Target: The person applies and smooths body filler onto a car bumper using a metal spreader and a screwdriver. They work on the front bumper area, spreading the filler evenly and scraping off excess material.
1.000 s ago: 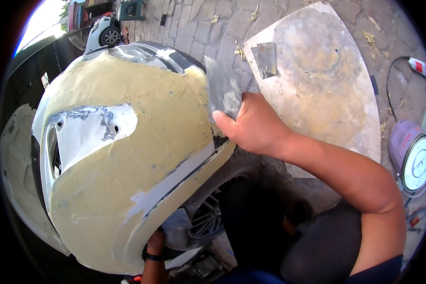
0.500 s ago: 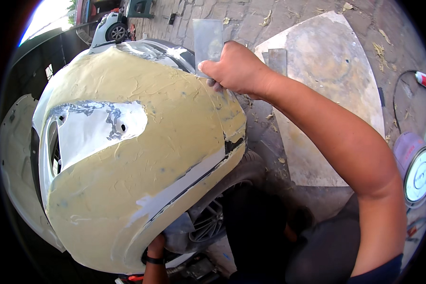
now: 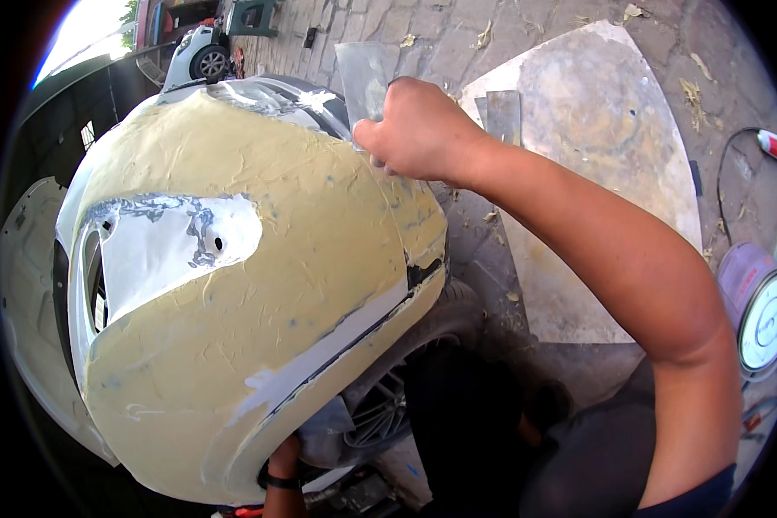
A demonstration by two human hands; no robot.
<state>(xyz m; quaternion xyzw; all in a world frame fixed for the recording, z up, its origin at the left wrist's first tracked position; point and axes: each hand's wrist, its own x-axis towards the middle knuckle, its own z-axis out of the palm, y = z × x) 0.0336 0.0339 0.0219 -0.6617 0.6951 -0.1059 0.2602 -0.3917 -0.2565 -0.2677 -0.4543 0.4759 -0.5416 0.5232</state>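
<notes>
A car's front body panel [image 3: 319, 250], coated in beige body filler with ridges, fills the left and middle. My right hand [image 3: 419, 129] is closed around a flat, greyish putty spreader [image 3: 363, 82] and is against the panel's far right edge, the blade sticking up. Low down by the wheel arch, my left hand [image 3: 285, 456], with a dark band at the wrist, is closed on another grey spreader [image 3: 328, 420]; its fingers are mostly hidden. Bare white and grey metal [image 3: 177, 237] with a small hole shows inside the filler.
A wheel [image 3: 380, 401] sits beneath the panel, beside my dark-clad legs [image 3: 466, 423]. On the paving right lies a stained board [image 3: 609, 198] with flat metal plates [image 3: 502, 116]. A round tin [image 3: 760, 311] and a red-and-white tube [image 3: 775, 148] are far right. A parked car [image 3: 200, 56] stands behind.
My right hand has shifted slightly left and nearer along the panel edge, and its spreader now leans more to the left. My left hand is almost unmoved.
</notes>
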